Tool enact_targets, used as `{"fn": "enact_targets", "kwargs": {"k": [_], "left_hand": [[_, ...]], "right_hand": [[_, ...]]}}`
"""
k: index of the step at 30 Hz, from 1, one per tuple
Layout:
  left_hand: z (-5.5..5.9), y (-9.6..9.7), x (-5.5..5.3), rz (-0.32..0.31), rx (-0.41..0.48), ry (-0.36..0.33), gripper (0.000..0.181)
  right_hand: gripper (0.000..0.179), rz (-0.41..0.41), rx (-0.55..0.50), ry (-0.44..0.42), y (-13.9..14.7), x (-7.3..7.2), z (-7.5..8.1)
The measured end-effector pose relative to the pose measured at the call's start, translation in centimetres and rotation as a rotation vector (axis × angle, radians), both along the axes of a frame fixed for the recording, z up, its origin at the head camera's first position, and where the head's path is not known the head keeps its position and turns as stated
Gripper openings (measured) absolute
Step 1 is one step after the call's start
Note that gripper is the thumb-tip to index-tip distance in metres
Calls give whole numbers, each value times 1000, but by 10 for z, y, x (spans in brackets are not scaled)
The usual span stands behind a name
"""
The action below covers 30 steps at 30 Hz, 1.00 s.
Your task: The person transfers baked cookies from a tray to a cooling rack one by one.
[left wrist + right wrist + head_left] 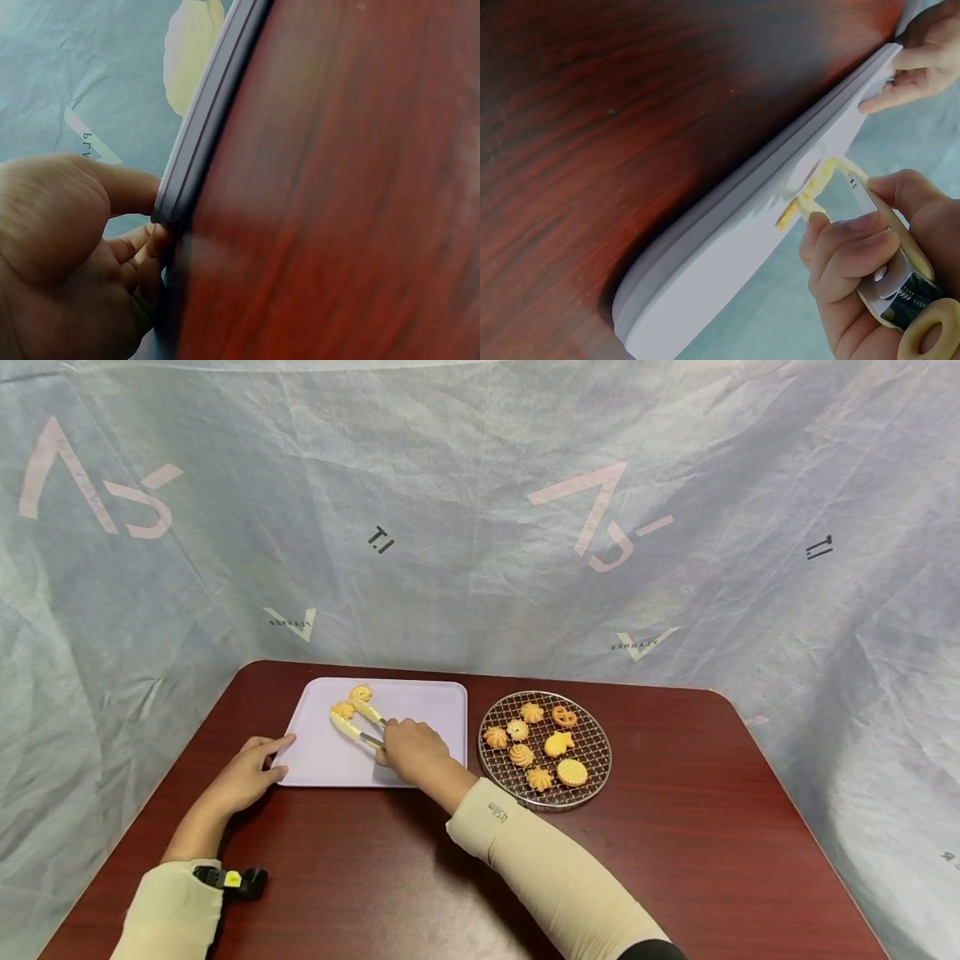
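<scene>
My right hand (414, 750) grips a pair of tongs (870, 196) with metal arms and cream tips, over the pale lilac tray (420, 702). The tips stand apart beside a ridged cookie (343, 708) near the tray's back left; whether they squeeze it I cannot tell. Just behind lies a second cookie (361, 692). At the tray's front left corner, my left hand (243, 777) holds the edge between thumb and fingers. In the left wrist view the thumb presses the rim (191, 150), and the other fingers curl close below it.
Right of the tray, a round wire rack (546, 800) bears several cookies, a pretzel (564, 717) and a fish-shaped biscuit (558, 743). Both stand on a dark red wooden table (675, 835). A grey printed cloth (465, 602) hangs around the back and sides.
</scene>
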State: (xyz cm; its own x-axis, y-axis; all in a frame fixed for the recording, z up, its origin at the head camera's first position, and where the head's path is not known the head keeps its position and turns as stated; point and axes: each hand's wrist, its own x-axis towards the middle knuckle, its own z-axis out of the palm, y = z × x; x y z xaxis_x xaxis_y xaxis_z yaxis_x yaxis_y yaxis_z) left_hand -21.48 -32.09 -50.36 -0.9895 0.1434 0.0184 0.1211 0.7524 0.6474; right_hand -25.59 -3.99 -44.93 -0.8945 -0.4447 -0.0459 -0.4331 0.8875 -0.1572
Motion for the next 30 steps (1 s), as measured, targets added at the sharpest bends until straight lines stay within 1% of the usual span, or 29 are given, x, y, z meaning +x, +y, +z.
{"fn": "enact_targets", "kwargs": {"k": [14,23,30], "left_hand": [[0,0,0,-1,4,-18,56],[0,0,0,0,1,-23,56],[0,0,0,-1,4,-12,56]], "right_hand": [[27,-11,-28,-3,5,6,3],[26,18,-48,32,12,9,-2],[27,42,-76,46,20,11,-4]]}}
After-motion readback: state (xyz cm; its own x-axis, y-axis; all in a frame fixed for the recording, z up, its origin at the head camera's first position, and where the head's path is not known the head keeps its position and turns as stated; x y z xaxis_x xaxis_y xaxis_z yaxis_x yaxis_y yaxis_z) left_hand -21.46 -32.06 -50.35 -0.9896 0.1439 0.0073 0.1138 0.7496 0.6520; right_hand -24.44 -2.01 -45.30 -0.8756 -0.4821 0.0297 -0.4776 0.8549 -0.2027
